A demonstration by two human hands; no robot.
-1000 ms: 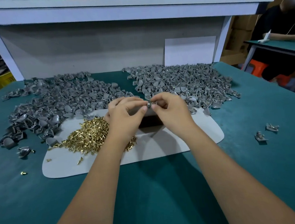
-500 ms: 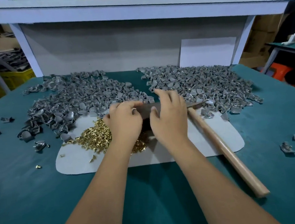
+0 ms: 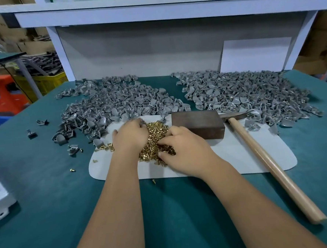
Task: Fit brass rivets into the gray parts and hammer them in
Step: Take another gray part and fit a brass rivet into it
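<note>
1. Both hands are down in the brass rivets: left hand with fingers curled into the far side of the pile, right hand with fingers curled into the near side. Can't tell if either actually pinches a rivet.
2. Rivet pile sits on a pale mat on the teal tabletop.
3. Dark block just right of the pile, hammer lying beside it.
4. Gray parts in two heaps behind: left heap, right heap.
</note>
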